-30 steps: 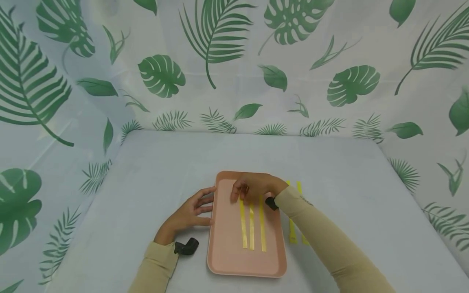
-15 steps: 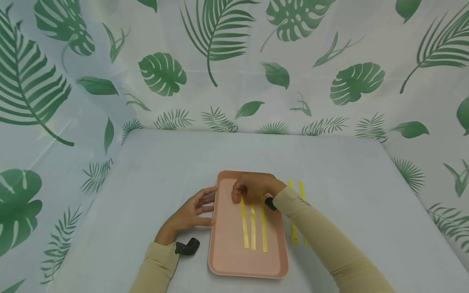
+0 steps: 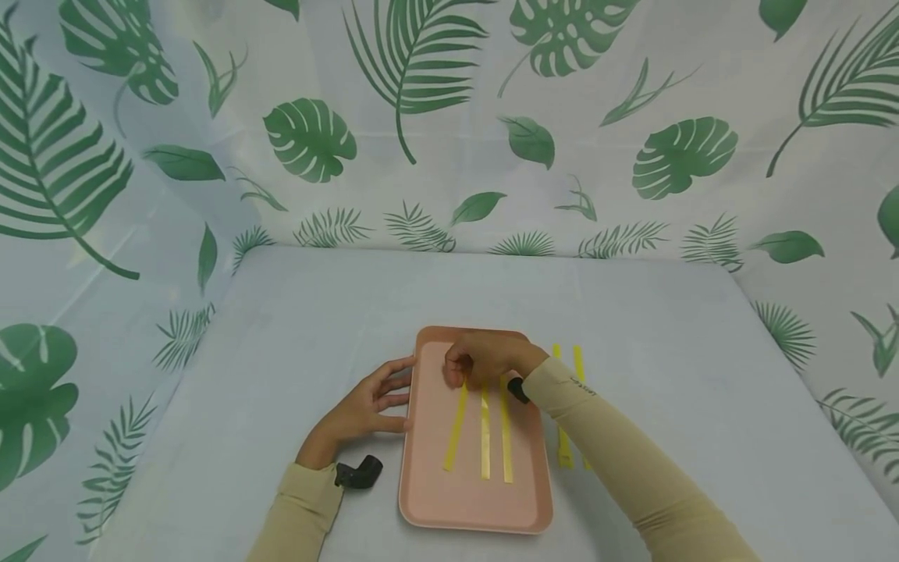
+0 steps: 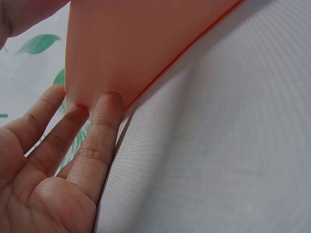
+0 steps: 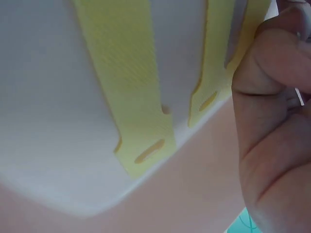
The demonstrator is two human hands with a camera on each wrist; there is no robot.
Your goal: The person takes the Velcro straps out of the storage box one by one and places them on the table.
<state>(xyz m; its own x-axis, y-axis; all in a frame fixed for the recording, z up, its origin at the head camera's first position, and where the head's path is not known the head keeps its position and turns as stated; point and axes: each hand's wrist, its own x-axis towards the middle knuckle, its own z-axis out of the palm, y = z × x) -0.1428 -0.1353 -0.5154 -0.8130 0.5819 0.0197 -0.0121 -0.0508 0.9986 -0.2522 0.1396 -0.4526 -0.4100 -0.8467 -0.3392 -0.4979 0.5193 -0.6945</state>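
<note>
Bent over the far part of a pink tray (image 3: 474, 499), my right hand (image 3: 488, 360) pinches the top end of a yellow hook-and-loop cable tie (image 3: 455, 434), whose lower end slants left. Two more yellow cable ties (image 3: 485, 437) lie beside it in the tray, their far ends hidden under the hand. In the right wrist view, a slotted, notched end shows on the nearest tie (image 5: 129, 97), and the curled fingers (image 5: 267, 73) stand at the right. My left hand (image 3: 361, 406) rests its extended fingertips (image 4: 109, 104) against the tray's left side.
Right of the tray, two further yellow ties (image 3: 579, 363) lie on the white tabletop (image 3: 653, 336), partly covered by the right sleeve (image 3: 618, 445). A leaf-printed curtain (image 3: 435, 179) rises behind the table and along both sides.
The lower end of the leftmost tie has swung to the left, while its top stays in the right fingers. The left hand keeps its place at the tray.
</note>
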